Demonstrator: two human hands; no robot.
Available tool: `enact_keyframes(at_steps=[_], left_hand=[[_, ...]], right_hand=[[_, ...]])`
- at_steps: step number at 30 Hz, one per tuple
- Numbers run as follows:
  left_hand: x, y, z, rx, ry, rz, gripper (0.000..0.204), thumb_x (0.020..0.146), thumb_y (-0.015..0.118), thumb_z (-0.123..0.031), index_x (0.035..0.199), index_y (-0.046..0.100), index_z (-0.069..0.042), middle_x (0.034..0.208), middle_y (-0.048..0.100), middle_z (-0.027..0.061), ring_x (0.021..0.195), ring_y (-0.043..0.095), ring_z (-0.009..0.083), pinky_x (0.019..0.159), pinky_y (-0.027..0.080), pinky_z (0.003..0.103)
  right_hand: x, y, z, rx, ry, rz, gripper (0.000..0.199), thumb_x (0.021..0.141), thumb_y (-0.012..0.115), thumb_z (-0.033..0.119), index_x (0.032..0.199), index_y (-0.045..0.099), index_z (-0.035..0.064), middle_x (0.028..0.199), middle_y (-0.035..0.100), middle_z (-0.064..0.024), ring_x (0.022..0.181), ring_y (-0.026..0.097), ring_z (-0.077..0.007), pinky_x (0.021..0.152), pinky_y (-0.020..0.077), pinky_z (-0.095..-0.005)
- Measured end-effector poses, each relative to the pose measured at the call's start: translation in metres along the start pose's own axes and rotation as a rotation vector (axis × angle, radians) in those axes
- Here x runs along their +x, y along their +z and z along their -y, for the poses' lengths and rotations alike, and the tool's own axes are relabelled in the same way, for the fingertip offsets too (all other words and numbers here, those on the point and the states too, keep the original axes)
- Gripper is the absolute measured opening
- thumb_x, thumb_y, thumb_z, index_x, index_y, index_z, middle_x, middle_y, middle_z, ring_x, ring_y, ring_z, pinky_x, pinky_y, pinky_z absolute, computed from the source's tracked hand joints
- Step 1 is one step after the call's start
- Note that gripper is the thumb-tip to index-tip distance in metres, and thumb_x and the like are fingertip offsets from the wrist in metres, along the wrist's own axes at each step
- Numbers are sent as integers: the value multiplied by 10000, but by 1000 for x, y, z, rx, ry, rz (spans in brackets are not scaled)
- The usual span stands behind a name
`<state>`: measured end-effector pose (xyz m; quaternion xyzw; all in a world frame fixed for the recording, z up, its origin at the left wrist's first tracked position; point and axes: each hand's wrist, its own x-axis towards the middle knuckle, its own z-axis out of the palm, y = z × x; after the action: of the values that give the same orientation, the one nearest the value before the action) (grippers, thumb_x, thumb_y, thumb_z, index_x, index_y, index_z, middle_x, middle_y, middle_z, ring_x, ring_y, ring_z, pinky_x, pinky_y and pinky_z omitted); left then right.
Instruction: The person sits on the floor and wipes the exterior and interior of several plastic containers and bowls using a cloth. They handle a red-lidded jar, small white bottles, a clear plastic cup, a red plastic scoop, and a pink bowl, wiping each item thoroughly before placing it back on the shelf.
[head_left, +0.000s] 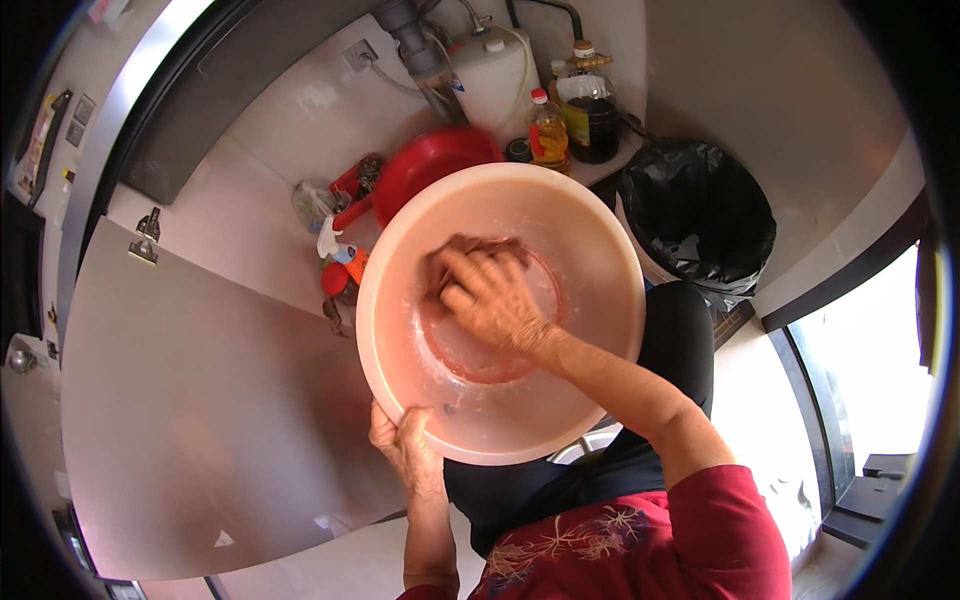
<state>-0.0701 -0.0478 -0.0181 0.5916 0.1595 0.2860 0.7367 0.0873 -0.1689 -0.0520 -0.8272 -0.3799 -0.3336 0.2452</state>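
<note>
A large pale pink plastic basin (600,240) is tilted in front of me, resting over my dark-trousered lap. My left hand (408,445) is closed on its rim at the lower left, thumb over the edge. Inside the basin, my right hand (490,300) is pressed to the bottom, fingers bent over a dark brown cloth-like thing (508,245). Motion blurs the fingertips and the cloth, so its shape is not clear. Wet-looking whitish streaks mark the basin's floor around the reddish ring.
Behind the basin stand a red basin (440,160), an oil bottle (547,132), a dark-liquid jug (592,118) and a white tank (492,75). A black-lined bin (698,215) is at right. On the left are a spray bottle (345,255) and an open cabinet door (210,400).
</note>
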Motion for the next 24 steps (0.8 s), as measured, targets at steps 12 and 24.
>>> enact_keyframes(at_steps=[12, 24], left_hand=[[4, -4, 0, 33, -15, 104, 384, 653, 496, 65, 1029, 572, 40, 954, 626, 92, 826, 597, 160, 776, 499, 293], [0, -8, -1, 55, -23, 74, 357, 644, 496, 65, 993, 573, 44, 916, 620, 92, 789, 589, 157, 753, 499, 296]], right_hand=[[-91, -51, 39, 146, 495, 691, 201, 781, 600, 282, 944, 576, 166, 868, 508, -203, 729, 617, -354, 629, 495, -518], [-40, -7, 12, 131, -90, 78, 222, 787, 572, 214, 958, 562, 73, 1353, 385, -264, 1212, 447, -367, 1010, 319, -529]])
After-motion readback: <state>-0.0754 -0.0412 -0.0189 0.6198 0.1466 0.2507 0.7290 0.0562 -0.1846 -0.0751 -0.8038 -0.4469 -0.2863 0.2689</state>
